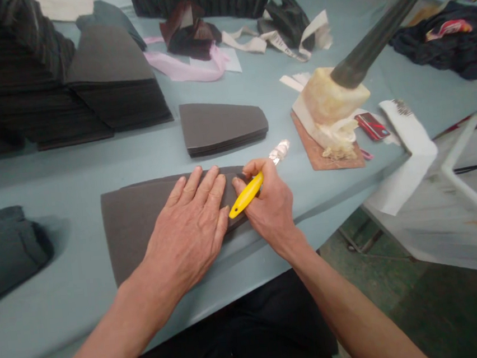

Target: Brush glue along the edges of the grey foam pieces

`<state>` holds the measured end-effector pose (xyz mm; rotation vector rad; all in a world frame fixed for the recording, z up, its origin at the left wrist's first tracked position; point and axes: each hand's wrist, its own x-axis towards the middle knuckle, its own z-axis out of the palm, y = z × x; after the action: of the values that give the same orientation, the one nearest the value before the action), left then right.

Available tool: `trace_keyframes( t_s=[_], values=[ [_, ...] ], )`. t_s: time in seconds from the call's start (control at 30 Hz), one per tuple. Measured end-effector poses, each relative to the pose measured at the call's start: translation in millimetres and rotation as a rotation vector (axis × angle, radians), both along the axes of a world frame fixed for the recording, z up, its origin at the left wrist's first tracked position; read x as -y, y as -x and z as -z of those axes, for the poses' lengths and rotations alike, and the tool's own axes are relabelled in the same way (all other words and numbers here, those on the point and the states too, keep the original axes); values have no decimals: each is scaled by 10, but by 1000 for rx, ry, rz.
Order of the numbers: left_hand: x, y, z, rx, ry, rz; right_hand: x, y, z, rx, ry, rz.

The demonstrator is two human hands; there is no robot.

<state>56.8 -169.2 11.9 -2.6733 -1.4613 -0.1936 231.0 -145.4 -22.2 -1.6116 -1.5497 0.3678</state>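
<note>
1. L hand point(192, 228): open, fingers spread flat, pressing the grey piece point(133, 223) onto the desk point(73, 178) near its front edge.
2. R hand point(271, 209): closed round a yellow-handled tool point(246, 195), whose tip is at the piece's R end, just beside the L fingertips. Blade hidden.
3. Progress (judged): work is at the R end only. No cut line or scrap visible, so prob. early on this piece.
4. Beyond it, apart: a small stack point(223, 127) of like pieces. Done or waiting: can't tell.
5. Far L: tall dark stacks point(115, 84), untouched.
</note>
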Motion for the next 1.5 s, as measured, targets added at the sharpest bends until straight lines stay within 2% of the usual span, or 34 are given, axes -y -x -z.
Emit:
trace_keyframes(
  t_s=[0.17,0.27,0.37,0.6,0.87,1.23,1.5],
  values=[
    [-9,-11,-7,-23,9,-17,0,-8,30,215,-253,-10],
    [-16,-23,-13,-25,24,-26,-26,-35,16,307,-412,-87],
    [-22,-31,-11,-17,23,-25,-53,-66,0,317,-479,-157],
    [-19,-47,-24,10,62,-33,-14,-7,66,240,-460,-235],
    [-1,-44,-61,25,78,-28,16,45,164,211,-427,-170],
    [104,304,12,66,62,-91,12,25,292,-13,-359,-229],
    [142,393,-25,93,81,-172,32,35,308,-71,-343,-233]
  ],
)
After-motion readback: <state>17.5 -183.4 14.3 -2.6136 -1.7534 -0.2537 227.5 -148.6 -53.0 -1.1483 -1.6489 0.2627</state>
